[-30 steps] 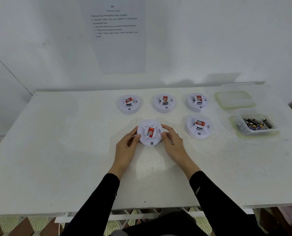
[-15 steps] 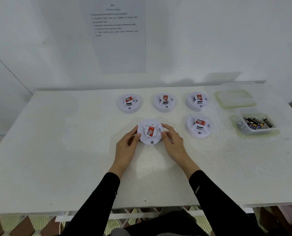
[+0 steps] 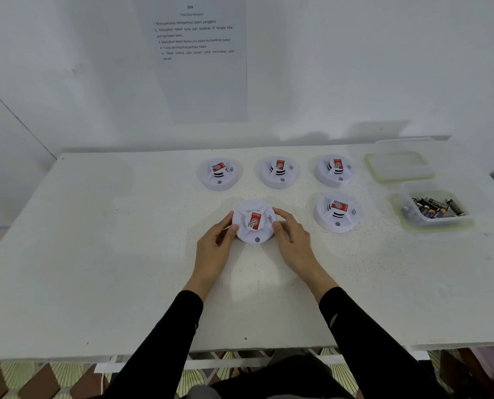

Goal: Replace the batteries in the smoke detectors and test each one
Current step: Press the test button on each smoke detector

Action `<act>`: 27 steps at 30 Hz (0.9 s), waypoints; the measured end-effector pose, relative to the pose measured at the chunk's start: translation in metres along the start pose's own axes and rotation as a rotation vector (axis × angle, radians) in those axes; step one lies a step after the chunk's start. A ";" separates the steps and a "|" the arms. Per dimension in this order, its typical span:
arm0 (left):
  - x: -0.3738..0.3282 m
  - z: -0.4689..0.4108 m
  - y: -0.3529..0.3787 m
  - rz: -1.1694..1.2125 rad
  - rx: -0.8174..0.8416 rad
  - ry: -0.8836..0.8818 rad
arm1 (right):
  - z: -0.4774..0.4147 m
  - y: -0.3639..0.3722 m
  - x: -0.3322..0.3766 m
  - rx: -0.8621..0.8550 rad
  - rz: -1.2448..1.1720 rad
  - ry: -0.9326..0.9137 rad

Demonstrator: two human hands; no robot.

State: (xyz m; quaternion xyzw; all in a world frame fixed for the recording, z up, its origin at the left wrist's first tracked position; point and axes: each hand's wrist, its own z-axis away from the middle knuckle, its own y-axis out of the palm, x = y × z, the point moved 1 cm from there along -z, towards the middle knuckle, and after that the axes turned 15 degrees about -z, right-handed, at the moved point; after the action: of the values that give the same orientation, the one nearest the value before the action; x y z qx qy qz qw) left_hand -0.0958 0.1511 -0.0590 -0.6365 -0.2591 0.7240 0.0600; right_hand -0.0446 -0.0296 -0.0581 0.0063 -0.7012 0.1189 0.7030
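I see left hand [image 3: 215, 246], right hand [image 3: 293, 243] gripping smoke detector [image 3: 254, 223] from both sides, thumbs on rim, fingers curved along edge. Detector flat on white table [image 3: 96, 254], front centre. Grip, position unchanged from half-second ago. Round white plastic shell, red label. Clear tub [image 3: 432, 223] of batteries far right.

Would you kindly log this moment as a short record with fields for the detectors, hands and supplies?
Held: near detector, on the table
Hands: left hand grips its left rim; right hand grips its right rim
Back row: left detector, middle detector, right detector, untouched
Front right: fifth detector, untouched
Supplies: batteries in open tub; lid behind it
Wall: instruction sheet
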 end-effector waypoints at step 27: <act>-0.014 -0.013 0.014 -0.165 -0.193 -0.133 | -0.016 0.016 0.007 -0.154 0.382 0.098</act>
State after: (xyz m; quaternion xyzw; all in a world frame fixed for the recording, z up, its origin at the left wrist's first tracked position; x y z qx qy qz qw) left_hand -0.0777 0.1373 -0.0533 -0.5663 -0.3826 0.7289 0.0405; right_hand -0.0322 -0.0100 -0.0545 -0.1861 -0.6615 0.1963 0.6994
